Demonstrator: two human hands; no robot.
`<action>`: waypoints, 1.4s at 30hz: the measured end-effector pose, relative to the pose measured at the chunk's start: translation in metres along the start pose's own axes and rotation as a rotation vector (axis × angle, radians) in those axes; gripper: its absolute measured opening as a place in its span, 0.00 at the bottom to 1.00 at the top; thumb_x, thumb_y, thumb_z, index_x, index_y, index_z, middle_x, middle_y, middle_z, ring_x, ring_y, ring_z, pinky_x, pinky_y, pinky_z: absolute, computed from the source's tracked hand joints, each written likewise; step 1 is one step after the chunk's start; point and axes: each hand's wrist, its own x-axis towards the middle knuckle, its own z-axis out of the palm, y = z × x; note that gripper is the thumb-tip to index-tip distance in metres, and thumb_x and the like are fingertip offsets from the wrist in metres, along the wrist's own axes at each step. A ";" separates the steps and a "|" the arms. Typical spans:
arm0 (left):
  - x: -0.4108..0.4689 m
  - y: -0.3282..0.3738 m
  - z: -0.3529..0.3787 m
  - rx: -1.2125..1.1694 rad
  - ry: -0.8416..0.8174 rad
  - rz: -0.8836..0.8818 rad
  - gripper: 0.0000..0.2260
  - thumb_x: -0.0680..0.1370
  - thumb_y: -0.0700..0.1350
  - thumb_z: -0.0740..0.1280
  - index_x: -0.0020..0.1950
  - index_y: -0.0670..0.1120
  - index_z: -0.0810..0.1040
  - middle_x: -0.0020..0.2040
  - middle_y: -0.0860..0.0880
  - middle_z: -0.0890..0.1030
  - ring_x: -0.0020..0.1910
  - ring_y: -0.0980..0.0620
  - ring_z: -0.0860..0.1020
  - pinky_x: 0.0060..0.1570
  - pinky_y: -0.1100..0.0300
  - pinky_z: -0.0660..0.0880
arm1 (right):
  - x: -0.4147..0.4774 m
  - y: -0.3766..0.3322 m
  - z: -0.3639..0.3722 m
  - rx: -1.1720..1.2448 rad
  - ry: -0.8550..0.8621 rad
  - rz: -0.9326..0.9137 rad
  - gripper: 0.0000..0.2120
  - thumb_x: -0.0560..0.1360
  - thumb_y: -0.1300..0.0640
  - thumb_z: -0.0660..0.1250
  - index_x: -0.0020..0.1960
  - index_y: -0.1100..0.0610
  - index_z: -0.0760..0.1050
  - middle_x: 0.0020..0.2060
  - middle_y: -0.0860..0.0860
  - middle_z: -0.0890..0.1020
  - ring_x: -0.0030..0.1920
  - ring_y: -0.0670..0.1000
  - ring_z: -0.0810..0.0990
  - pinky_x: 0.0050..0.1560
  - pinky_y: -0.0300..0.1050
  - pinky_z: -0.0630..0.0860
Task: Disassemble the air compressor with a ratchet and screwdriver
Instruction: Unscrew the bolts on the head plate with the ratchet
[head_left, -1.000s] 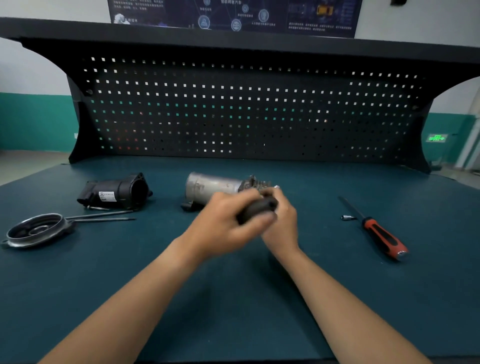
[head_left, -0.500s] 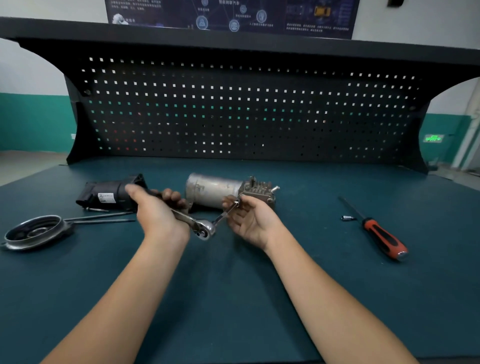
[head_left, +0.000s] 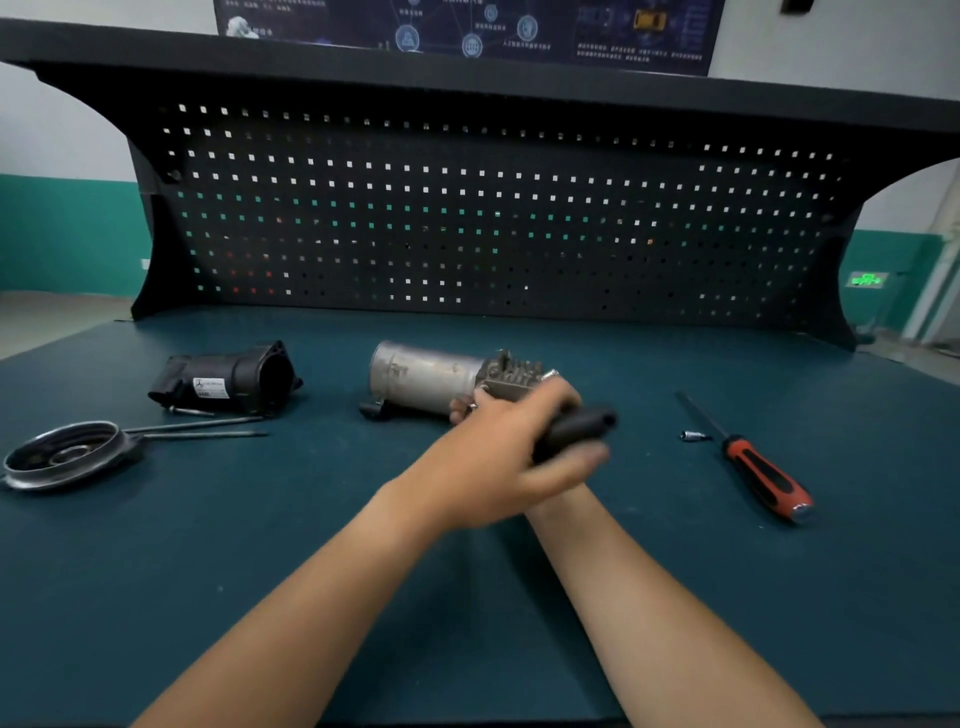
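Gripping the ratchet (head_left: 574, 432), left hand (head_left: 498, 460) covers compressor (head_left: 423, 376); housing label (head_left: 210, 388) illegible.

A workshop is shown. A workbench (head_left: 675, 597) covered with a dark teal mat is backed by a black perforated tool panel (head_left: 493, 223). A red-handled screwdriver (head_left: 758, 475), a black housing (head_left: 228, 382) and a round metal cover (head_left: 62, 457) are laid out on it. A technical poster (head_left: 467, 26) is hung on the far wall.
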 end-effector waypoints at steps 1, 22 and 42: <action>0.002 0.000 -0.003 -0.147 0.146 -0.025 0.10 0.71 0.54 0.60 0.46 0.50 0.68 0.37 0.51 0.72 0.35 0.54 0.70 0.38 0.59 0.66 | 0.003 0.014 -0.008 -0.415 0.034 0.028 0.12 0.81 0.64 0.51 0.50 0.67 0.73 0.34 0.58 0.83 0.40 0.48 0.82 0.50 0.43 0.77; -0.016 -0.040 -0.036 -1.533 1.284 -0.863 0.21 0.80 0.59 0.49 0.35 0.47 0.62 0.18 0.53 0.64 0.15 0.56 0.64 0.22 0.73 0.64 | 0.009 0.014 -0.023 -0.352 0.253 0.547 0.07 0.76 0.60 0.64 0.40 0.60 0.76 0.26 0.51 0.82 0.27 0.45 0.81 0.26 0.33 0.75; -0.011 -0.010 0.001 -0.635 0.620 -0.326 0.13 0.76 0.54 0.57 0.38 0.46 0.69 0.22 0.54 0.70 0.20 0.61 0.65 0.21 0.69 0.64 | 0.006 0.012 -0.024 -0.470 0.243 0.603 0.11 0.79 0.55 0.59 0.42 0.58 0.76 0.33 0.51 0.83 0.33 0.45 0.81 0.33 0.35 0.75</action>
